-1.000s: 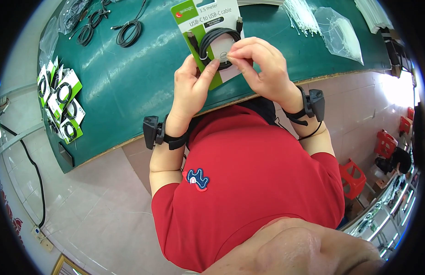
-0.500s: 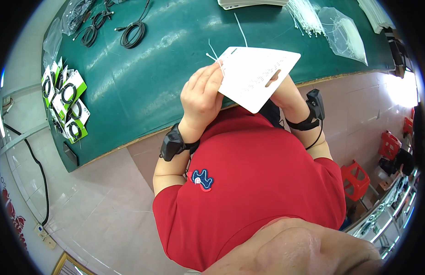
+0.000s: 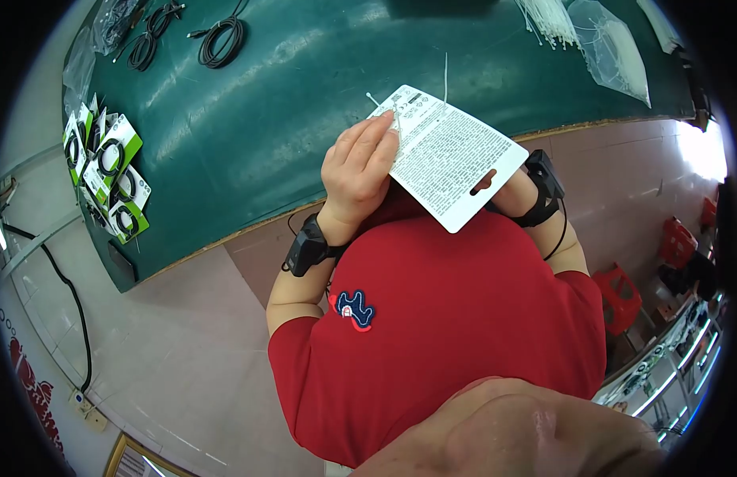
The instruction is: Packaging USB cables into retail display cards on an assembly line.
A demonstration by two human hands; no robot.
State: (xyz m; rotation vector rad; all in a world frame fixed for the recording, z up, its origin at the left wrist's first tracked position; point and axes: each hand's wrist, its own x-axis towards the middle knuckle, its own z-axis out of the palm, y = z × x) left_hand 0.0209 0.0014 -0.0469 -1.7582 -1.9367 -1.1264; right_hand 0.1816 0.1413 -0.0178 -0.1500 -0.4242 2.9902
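A white printed packaging card (image 3: 456, 151) with a hang hole is held tilted above the table's near edge. My left hand (image 3: 359, 167) is closed at its left edge, fingertips pressed against the printed face. Thin white cable ties stick out by the card: one short end (image 3: 373, 99) next to my left fingers, and one long tail (image 3: 445, 79) rising past the far edge. My right hand (image 3: 513, 193) is behind the card; only the part near the wrist shows, and its fingers are hidden. The card's underside cannot be seen.
On the green table (image 3: 265, 135), packaged cables on green-and-white cards (image 3: 110, 171) lie at the left. Coiled black cables (image 3: 223, 41) are at the far left. Loose white cable ties (image 3: 550, 22) and a clear bag of ties (image 3: 611, 56) lie far right. A red chair (image 3: 617, 298) stands right.
The card has tilted and come slightly nearer, its printed face now clearer. Both hands have shifted a little with it. The white stack at the table's far side has left the view.
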